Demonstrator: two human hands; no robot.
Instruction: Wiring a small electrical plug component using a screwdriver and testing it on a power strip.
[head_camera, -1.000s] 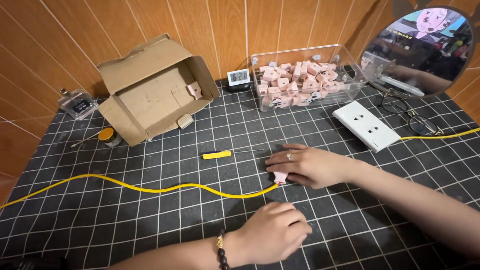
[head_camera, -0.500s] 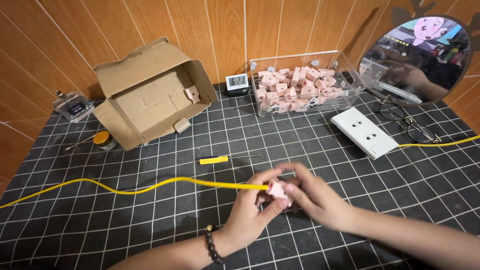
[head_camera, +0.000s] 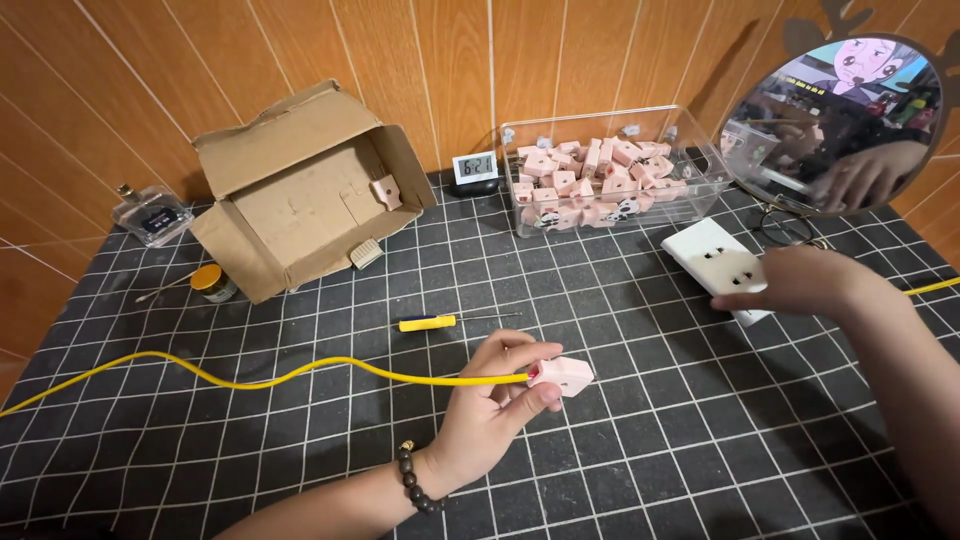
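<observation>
The left hand (head_camera: 495, 410) pinches a small pink plug (head_camera: 563, 375) between thumb and fingers, holding it just above the bench (head_camera: 650, 450); a yellow cable (head_camera: 250, 378) runs out of the plug's near end and trails away to the left across the black gridded mat. The right hand (head_camera: 790, 283) lies well apart from it, fingers curled down onto a white socket strip (head_camera: 712, 258) at the right (whether it truly grips the strip or only presses on it I cannot tell). A second length of yellow cable (head_camera: 930, 287) shows just past the right wrist. Between the hands and the wall lies a yellow-handled screwdriver (head_camera: 440, 321). Behind that, an open cardboard box (head_camera: 300, 190) rests on its side at the left, a small digital clock (head_camera: 475, 168) stands in the middle, and a clear bin (head_camera: 600, 130) full of pink plugs sits beside it. A round mirror (head_camera: 840, 115) leans at the far right.
</observation>
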